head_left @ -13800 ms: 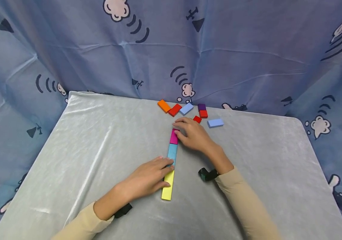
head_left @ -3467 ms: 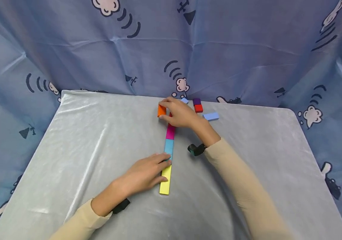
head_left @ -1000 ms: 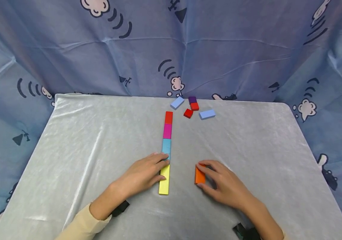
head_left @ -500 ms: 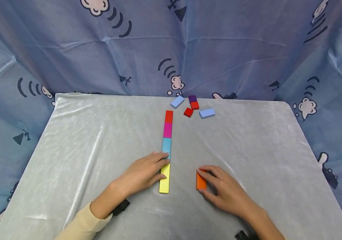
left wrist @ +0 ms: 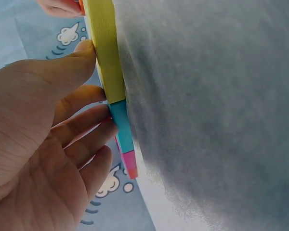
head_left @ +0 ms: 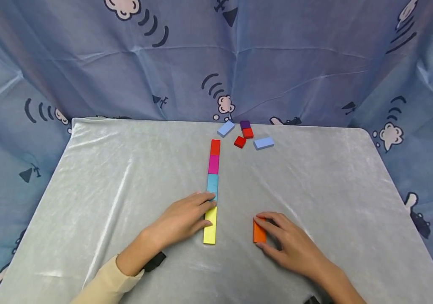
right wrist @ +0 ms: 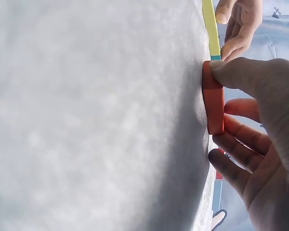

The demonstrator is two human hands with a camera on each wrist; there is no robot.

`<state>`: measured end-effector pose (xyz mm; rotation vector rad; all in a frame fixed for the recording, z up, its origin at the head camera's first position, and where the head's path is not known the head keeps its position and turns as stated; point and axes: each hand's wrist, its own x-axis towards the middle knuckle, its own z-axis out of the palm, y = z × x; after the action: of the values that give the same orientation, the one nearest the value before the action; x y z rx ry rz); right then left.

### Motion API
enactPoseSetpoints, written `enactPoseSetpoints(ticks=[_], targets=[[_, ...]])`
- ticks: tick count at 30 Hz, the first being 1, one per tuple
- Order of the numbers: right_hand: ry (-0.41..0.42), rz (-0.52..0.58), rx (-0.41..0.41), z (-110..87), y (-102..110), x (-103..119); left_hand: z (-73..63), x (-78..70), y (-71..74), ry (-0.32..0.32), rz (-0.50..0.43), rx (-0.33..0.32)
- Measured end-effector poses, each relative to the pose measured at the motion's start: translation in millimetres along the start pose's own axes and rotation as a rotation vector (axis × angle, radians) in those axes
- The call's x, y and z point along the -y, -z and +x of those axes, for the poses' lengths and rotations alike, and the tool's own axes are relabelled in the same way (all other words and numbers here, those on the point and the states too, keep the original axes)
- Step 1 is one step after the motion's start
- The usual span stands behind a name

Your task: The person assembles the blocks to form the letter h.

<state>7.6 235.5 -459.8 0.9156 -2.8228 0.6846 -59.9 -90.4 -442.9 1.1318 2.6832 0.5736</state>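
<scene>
Orange rectangular block (head_left: 259, 235) in from far side, right hand (head_left: 290, 245) pinching it; left hand (head_left: 180, 220) still relaxed on yellow rectangular block (head_left: 210, 234).

The grey-covered table (head_left: 155, 169) bears perhaps 10 blocks (head_left: 213, 164).

The left hand (head_left: 183, 217) is palm down, fingers slightly bent and spread, thumb (left wrist: 79, 60) apart. The right hand (head_left: 290, 240) curves in a pinch. The left forearm, in a beige sleeve (head_left: 106, 280), and right forearm (head_left: 336, 280) slant inward.
</scene>
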Motion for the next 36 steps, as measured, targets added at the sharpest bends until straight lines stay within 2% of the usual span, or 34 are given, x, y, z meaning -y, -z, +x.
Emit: enactPoseSetpoints(ticks=[13,22,28,36], targets=[[-0.017,-0.018,0.004,-2.8,0.2,-1.2,0.4,1.0,-1.2,-0.025,0.000,-0.026],[-0.002,-0.010,-0.011,-2.9,0.6,-1.7,0.7,-0.1,0.9,0.001,-0.008,0.000],[0.003,-0.004,-0.026,-3.8,0.4,0.1,0.7,0.7,0.6,-0.010,-0.001,-0.014],[-0.020,-0.001,-0.006,-5.5,0.2,3.5,-0.2,0.9,-0.4,-0.004,-0.011,-0.005]])
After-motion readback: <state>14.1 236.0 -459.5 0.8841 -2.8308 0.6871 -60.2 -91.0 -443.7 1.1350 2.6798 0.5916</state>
